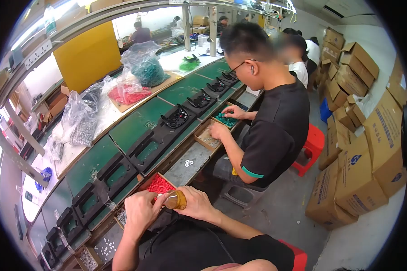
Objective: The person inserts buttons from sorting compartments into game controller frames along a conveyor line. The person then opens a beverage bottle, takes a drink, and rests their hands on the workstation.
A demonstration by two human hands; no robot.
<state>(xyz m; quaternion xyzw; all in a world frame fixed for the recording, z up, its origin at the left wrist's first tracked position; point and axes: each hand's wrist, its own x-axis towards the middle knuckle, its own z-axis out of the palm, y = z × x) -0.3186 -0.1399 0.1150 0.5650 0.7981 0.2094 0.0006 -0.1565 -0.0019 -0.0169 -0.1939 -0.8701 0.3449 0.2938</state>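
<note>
Close to my body, above the near edge of the bench, both hands meet at a small amber-and-brown rounded object (175, 200); its exact kind is unclear. My right hand (195, 203) is wrapped round its right side. My left hand (141, 210) is closed, its thumb and fingertips pinching at the object's left end. Just behind the hands sits an open box of small red parts (160, 184). To the left, partly covered by my left hand, a box holds small white-grey parts (122, 217).
Black frame-shaped fixtures (115, 171) line the green work surface (135, 124). Bags of teal parts (149, 72) and red parts (129, 93) stand behind. A co-worker (276, 122) sits to my right, hands at parts boxes. Cardboard boxes (362, 176) are stacked far right.
</note>
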